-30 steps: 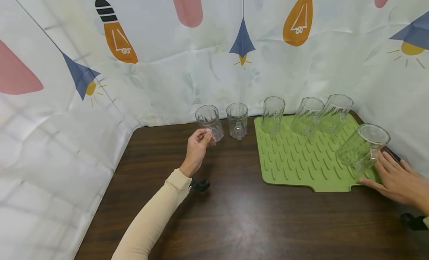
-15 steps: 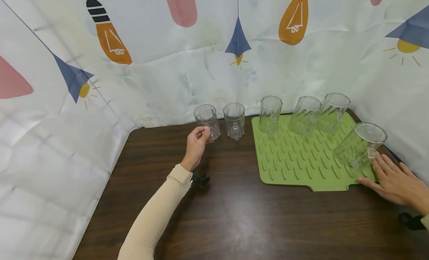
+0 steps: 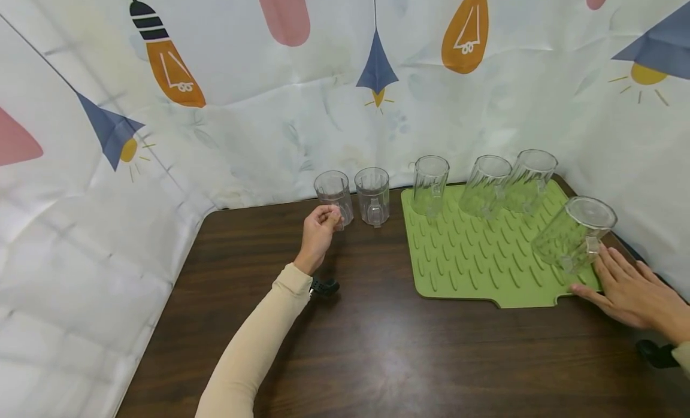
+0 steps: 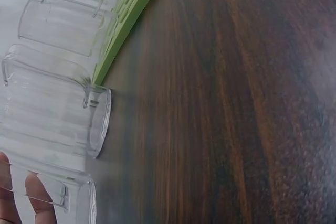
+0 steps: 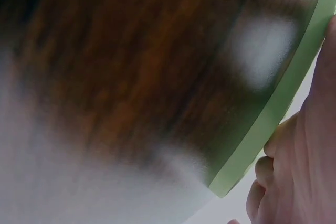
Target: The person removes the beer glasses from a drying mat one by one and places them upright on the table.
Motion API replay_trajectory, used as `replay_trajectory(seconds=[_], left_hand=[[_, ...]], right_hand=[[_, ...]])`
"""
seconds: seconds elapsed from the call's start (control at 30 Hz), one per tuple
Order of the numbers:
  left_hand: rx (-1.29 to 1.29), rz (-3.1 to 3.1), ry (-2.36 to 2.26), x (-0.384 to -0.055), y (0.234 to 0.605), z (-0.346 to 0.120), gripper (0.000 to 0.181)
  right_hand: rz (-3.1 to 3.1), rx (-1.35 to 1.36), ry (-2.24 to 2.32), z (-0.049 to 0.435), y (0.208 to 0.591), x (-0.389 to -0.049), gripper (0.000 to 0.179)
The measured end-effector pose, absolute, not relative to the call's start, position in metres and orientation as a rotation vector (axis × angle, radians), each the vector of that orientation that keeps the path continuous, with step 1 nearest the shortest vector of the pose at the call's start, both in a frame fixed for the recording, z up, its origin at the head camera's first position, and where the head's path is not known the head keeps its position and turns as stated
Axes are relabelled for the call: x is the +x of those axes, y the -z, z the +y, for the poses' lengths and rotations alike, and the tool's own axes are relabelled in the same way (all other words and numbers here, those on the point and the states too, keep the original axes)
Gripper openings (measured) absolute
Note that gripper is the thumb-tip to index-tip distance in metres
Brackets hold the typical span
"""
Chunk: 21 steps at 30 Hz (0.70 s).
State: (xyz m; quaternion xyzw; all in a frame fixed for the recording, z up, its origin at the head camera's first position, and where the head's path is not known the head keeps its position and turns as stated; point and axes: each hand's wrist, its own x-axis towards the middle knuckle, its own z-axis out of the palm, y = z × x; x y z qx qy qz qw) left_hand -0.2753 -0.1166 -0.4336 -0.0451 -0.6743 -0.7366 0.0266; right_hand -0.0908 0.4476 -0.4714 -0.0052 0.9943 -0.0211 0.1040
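On tabletop (image 3: 388, 340), left of green mat (image 3: 474, 280): leftmost clear mug (image 3: 333, 188), second clear mug (image 3: 372, 196) just beside it. Left hand (image 3: 317, 235) at leftmost mug: fingers curled, pinching handle. Right hand (image 3: 636, 292) at mat's front right corner: fingers straight, holding nothing, tips close to front mug (image 3: 572, 235); contact unclear. Three back mugs (image 3: 431, 181) along mat's far side.
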Motion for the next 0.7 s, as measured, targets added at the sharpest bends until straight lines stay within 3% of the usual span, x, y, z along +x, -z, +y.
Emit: replay_trajectory(seconds=[0.7], left_hand=[[-0.14,-2.158,2.229,-0.2792,0.4398,-0.1137,0.021]], right_hand=[[2.955,-0.026,0.06,0.4496,0.4752,-0.0911,0.107]])
